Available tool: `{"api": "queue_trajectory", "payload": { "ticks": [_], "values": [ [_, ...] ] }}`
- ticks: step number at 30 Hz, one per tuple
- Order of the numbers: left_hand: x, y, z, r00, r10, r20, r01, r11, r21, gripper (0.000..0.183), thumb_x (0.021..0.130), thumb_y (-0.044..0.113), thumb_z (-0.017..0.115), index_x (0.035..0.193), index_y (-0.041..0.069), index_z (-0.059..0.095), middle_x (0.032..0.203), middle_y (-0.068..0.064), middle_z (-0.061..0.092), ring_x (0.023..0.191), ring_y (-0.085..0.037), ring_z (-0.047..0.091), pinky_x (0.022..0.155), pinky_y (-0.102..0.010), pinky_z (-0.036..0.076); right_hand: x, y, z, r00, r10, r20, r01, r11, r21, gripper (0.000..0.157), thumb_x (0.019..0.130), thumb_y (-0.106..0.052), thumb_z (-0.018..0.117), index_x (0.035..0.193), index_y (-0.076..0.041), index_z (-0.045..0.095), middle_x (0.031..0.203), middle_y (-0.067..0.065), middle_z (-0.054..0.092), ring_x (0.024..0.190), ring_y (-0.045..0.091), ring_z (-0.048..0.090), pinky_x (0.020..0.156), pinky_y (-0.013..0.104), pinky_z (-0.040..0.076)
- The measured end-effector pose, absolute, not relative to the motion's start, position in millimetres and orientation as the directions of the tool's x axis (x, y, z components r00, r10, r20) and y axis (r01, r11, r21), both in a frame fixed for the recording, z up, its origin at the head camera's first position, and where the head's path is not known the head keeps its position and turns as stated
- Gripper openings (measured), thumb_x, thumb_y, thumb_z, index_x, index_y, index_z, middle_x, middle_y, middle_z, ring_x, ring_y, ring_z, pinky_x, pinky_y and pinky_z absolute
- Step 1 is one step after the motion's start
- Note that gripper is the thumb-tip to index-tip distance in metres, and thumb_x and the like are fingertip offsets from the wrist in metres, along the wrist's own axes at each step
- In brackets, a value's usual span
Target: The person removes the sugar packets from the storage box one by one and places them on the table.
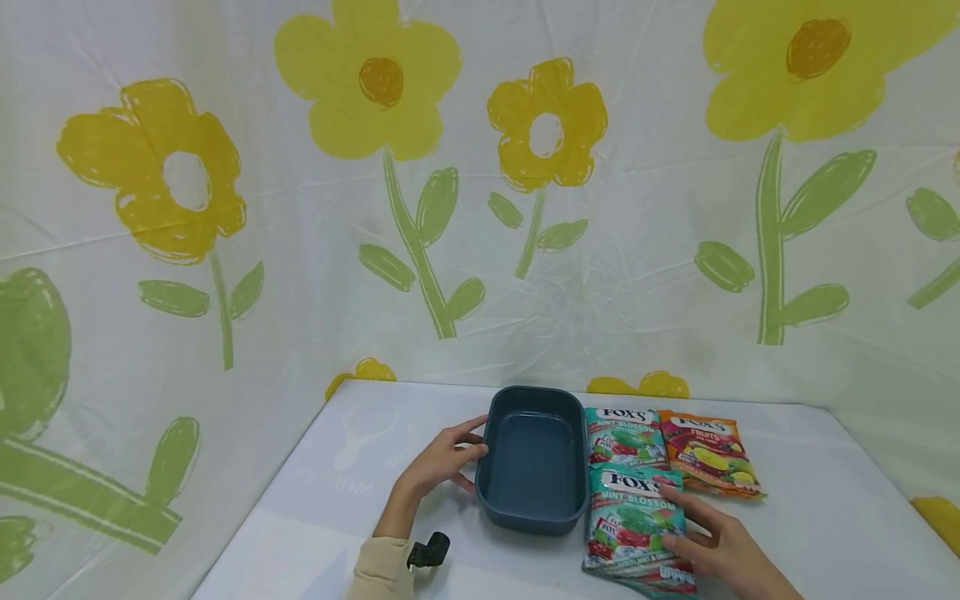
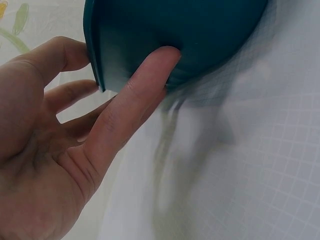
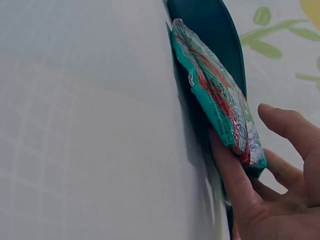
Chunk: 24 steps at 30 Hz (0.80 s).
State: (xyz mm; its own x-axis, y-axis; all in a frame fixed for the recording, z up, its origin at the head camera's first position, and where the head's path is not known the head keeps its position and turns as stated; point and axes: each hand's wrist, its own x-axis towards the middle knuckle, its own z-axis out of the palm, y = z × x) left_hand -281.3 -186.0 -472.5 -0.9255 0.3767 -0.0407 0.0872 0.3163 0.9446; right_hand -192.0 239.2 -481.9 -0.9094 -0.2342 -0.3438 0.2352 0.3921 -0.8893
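Observation:
A dark blue-green rectangular tub stands on the white table. My left hand is at its left side, fingers spread along the rim. In the left wrist view the thumb lies against the tub's outer wall. My right hand is at the right edge of the nearer green Fox's Mint Blossom candy bag, fingertips at that edge, not curled round it. Seen from the right wrist, this bag stands out in front of the tub, with one finger at its lower corner.
A second Mint Blossom bag lies behind the nearer one, beside the tub. To its right is an orange Fox's Fruits bag. A flower-patterned curtain hangs behind and along the sides of the table.

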Motion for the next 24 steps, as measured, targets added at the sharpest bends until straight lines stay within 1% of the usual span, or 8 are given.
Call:
{"api": "queue_trajectory", "payload": {
  "ticks": [4,11,19,24],
  "values": [
    [-280.6,-186.4,-472.2,-0.926,0.375,-0.045,0.081,0.312,0.947,0.06,0.097,0.021,0.058,0.152,0.016,0.036,0.136,-0.025,0.054,0.114,-0.032,0.062,0.059,-0.041,0.062,-191.9,240.6,-483.5,-0.91,-0.232,-0.342,0.229,0.405,-0.885,0.078,0.094,-0.039,0.063,0.155,-0.007,0.026,0.15,0.037,0.03,0.114,0.033,0.063,0.089,0.044,0.06],
    [-278.9,-186.6,-470.1,-0.924,0.38,-0.037,0.086,0.301,0.95,0.059,0.098,0.021,0.057,0.153,0.015,0.036,0.137,-0.026,0.053,0.116,-0.034,0.062,0.059,-0.041,0.062,-190.3,242.1,-485.5,-0.916,-0.212,-0.34,0.231,0.415,-0.88,0.076,0.094,-0.039,0.063,0.153,-0.005,0.029,0.149,0.038,0.03,0.113,0.035,0.063,0.086,0.045,0.06],
    [-279.3,-186.4,-469.8,-0.924,0.38,-0.039,0.082,0.298,0.951,0.059,0.098,0.021,0.058,0.153,0.015,0.036,0.137,-0.026,0.053,0.115,-0.034,0.062,0.059,-0.042,0.062,-191.2,242.6,-488.5,-0.943,-0.112,-0.312,0.219,0.496,-0.84,0.071,0.091,-0.043,0.066,0.149,-0.009,0.041,0.147,0.026,0.045,0.12,0.036,0.058,0.088,0.044,0.059],
    [-281.9,-185.9,-471.9,-0.928,0.37,-0.05,0.071,0.306,0.949,0.059,0.097,0.022,0.058,0.152,0.018,0.037,0.137,-0.024,0.054,0.115,-0.032,0.062,0.06,-0.042,0.062,-191.3,244.5,-489.9,-0.942,-0.087,-0.324,0.246,0.48,-0.842,0.071,0.091,-0.043,0.066,0.148,-0.007,0.042,0.147,0.026,0.045,0.117,0.034,0.059,0.085,0.043,0.061]
  ]
}}
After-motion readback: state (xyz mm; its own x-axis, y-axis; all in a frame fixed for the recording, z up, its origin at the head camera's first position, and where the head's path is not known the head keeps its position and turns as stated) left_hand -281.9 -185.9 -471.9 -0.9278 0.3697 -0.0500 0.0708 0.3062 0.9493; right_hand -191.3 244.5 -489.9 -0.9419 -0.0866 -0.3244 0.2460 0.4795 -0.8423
